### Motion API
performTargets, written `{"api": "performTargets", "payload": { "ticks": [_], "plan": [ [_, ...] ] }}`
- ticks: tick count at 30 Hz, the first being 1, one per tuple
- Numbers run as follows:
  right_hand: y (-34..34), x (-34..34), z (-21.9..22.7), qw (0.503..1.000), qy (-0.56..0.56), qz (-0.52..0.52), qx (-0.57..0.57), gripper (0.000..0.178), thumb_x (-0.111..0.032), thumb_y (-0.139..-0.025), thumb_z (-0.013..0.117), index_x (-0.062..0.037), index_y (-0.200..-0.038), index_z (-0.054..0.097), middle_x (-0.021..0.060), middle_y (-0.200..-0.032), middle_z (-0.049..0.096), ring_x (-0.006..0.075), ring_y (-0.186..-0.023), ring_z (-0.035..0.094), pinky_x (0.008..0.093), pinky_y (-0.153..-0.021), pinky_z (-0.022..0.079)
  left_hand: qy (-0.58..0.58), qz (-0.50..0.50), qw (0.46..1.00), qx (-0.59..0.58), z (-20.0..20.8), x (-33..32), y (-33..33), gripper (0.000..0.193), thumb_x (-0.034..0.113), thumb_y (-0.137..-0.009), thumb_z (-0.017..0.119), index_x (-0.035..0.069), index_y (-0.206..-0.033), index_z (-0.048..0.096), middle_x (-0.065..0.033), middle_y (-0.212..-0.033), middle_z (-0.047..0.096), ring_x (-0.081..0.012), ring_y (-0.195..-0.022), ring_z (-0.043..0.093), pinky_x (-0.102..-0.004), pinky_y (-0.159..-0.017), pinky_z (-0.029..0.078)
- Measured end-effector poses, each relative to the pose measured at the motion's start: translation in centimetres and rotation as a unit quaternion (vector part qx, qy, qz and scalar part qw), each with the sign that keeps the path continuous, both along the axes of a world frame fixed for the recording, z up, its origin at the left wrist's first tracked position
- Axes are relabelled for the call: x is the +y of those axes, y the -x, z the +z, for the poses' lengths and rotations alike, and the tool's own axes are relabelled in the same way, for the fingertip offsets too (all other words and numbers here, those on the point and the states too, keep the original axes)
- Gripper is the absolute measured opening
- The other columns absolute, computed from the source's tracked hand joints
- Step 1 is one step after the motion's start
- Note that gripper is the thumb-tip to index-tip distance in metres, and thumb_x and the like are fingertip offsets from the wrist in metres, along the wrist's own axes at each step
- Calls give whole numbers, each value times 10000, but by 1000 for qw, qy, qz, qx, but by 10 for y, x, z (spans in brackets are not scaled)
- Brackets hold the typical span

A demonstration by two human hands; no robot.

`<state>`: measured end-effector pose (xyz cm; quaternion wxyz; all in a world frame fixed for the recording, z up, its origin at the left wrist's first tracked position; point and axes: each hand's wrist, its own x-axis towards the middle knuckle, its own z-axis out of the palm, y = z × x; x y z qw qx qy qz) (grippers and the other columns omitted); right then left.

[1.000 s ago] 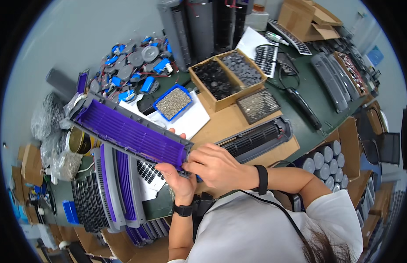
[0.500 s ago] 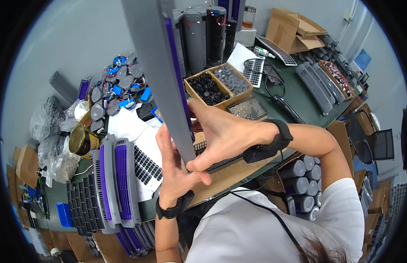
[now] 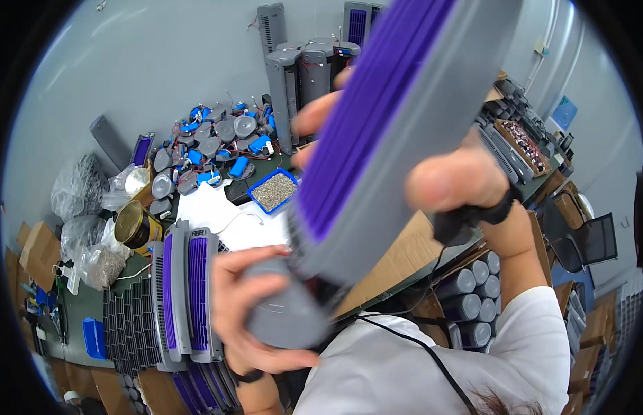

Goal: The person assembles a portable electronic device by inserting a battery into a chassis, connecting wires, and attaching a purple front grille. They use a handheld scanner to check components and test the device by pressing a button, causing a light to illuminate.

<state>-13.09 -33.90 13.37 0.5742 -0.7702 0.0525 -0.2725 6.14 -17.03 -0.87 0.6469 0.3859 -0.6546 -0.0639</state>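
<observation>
A long grey housing with purple louvres (image 3: 397, 117), shaped like a small tower fan body, is tilted up in front of me, its upper end out of view. My right hand (image 3: 467, 176) grips it, thumb on the near grey side and fingertips showing past the purple face. At its lower end is a rounded grey cap (image 3: 283, 315). My left hand (image 3: 242, 311) is curled around this cap, thumb below and fingers above. A dark gap shows between cap and housing; whether they are joined I cannot tell. Motion blurs the right thumb.
Left of my hands stand similar purple-louvred housings (image 3: 197, 297). Behind are a blue tray of small metal parts (image 3: 273, 191) and a pile of round grey parts with blue pieces (image 3: 209, 146). A yellow tin (image 3: 138, 225) is farther left; grey cylinders (image 3: 477, 301) sit at lower right.
The housing has turned from edge-on to show its purple face and tilted to the right. My right hand moved right with it; my left hand moved down and left, now around the grey cap.
</observation>
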Motion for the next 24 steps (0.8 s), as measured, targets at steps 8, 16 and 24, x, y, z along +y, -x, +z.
{"api": "performTargets", "payload": {
  "ticks": [8, 16, 24],
  "plan": [
    [38, -8, 20, 968, 149, -203, 0, 817, -425, -698, 744, -13, -1339, 450, 216, -1203, 593, 383, -1070, 656, 510, -929, 551, -48, 96, 994, -1, -16, -12, 12, 599, 188, -645, 865, 4, -1159, 619, -206, -1180, 584, -335, -1074, 578, -406, -934, 455],
    [42, -34, 14, 975, 115, -184, -39, 696, -415, -726, 737, 75, -1197, 589, 166, -1059, 664, 227, -952, 653, 315, -817, 528, -55, 181, 974, 127, -37, 10, -20, 403, 112, -763, 800, -24, -1102, 632, -150, -1094, 586, -246, -1013, 582, -344, -928, 457],
    [40, -42, 8, 990, 91, -107, -28, 671, -368, -726, 758, 48, -1216, 564, 176, -1103, 647, 271, -981, 655, 381, -846, 540, -54, 217, 966, 127, -38, 9, -22, 305, 73, -771, 791, -18, -1027, 653, -121, -1038, 600, -207, -966, 573, -313, -887, 447]
  ]
}}
